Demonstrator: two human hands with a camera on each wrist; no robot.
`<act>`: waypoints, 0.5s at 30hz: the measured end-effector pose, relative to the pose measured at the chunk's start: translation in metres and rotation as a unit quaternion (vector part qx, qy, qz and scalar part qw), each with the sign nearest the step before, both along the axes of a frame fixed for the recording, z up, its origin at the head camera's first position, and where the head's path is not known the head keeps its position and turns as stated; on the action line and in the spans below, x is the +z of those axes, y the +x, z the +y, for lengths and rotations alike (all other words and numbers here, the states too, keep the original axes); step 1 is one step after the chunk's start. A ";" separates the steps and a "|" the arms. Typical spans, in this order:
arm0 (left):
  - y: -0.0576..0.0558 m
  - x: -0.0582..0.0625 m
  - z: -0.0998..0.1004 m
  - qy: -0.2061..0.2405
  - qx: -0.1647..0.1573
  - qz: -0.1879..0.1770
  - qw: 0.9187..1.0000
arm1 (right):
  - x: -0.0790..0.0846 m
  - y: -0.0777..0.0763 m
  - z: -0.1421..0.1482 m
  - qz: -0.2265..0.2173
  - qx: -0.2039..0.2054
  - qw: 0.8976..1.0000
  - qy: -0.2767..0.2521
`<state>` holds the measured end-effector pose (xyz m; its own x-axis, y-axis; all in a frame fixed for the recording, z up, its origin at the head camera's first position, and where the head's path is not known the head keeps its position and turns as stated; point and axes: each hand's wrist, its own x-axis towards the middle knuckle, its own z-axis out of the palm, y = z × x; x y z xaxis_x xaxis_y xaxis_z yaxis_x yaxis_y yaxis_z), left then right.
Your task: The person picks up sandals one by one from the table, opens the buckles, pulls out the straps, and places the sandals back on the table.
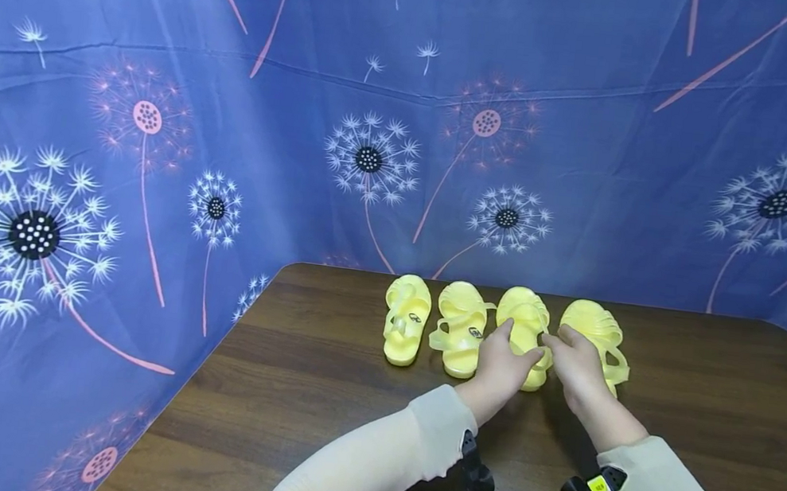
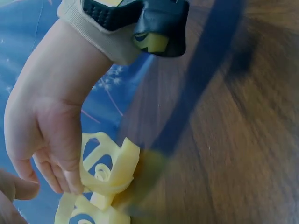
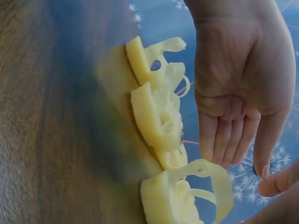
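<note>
Yellow strapped sandals stand in a row along the back of the table. My left hand (image 1: 501, 369) hovers by the third sandal from the left (image 1: 519, 335), thumb and index finger spread apart. In the left wrist view its fingertips overlap the strap of a near sandal (image 2: 124, 163). On the other side, my right hand (image 1: 578, 373) reaches between the third sandal and the rightmost sandal (image 1: 591, 318), partly covering the latter. The right wrist view shows that hand's fingers extended, holding nothing, beside the sandals' straps (image 3: 222, 186).
Further left stand the leftmost sandal (image 1: 400, 350) and the second sandal (image 1: 460, 300). Dark wood makes up the tabletop (image 1: 263, 392). Behind it hangs a blue cloth (image 1: 589, 162) with dandelion prints. Each wrist wears a black strapped camera (image 1: 478, 470).
</note>
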<state>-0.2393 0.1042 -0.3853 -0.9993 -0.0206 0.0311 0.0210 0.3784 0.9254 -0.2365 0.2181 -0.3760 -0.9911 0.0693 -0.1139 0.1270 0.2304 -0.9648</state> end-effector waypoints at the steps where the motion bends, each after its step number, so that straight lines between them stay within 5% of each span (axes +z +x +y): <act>1: 0.001 0.000 0.001 -0.009 -0.007 0.004 1.000 | 0.001 0.001 0.001 0.003 -0.001 1.000 -0.003; 15: 0.007 -0.004 0.016 0.008 -0.073 0.037 0.997 | 0.018 -0.002 0.027 0.026 -0.060 0.998 -0.012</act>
<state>-0.2328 0.1201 -0.3897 -0.9865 0.1248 0.1062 0.1441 0.3518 0.9249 -0.2382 0.2453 -0.3583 -0.9804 0.1857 -0.0666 0.1028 0.1929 -0.9758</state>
